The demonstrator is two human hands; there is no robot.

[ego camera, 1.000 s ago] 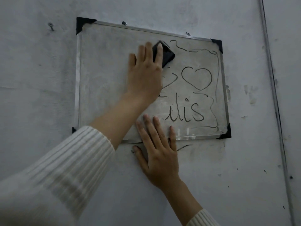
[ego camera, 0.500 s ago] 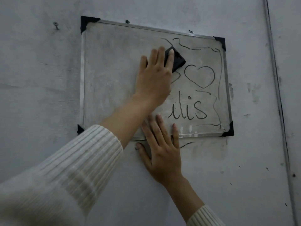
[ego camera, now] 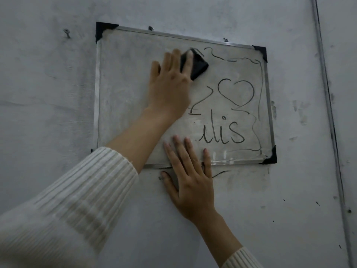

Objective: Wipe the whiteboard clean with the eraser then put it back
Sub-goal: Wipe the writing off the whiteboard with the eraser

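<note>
A metal-framed whiteboard (ego camera: 125, 93) with black corner caps hangs on the wall. Its left half is smeared grey and free of marks. On the right half are a drawn heart (ego camera: 236, 91), the letters "ilis" (ego camera: 222, 132) and a wavy border line. My left hand (ego camera: 170, 84) presses a black eraser (ego camera: 200, 67) against the board's upper middle, fingers lying over it. Spread flat, my right hand (ego camera: 190, 176) rests across the board's bottom edge and the wall, holding nothing.
The grey wall (ego camera: 48, 84) is scuffed and carries a bare nail (ego camera: 67, 32) left of the board. A vertical conduit (ego camera: 328, 93) runs down the wall on the right. White ribbed sleeves cover both forearms.
My left hand slid the eraser right and a little down, then back up and left across the board's upper middle. My right hand stayed pressed on the bottom edge.
</note>
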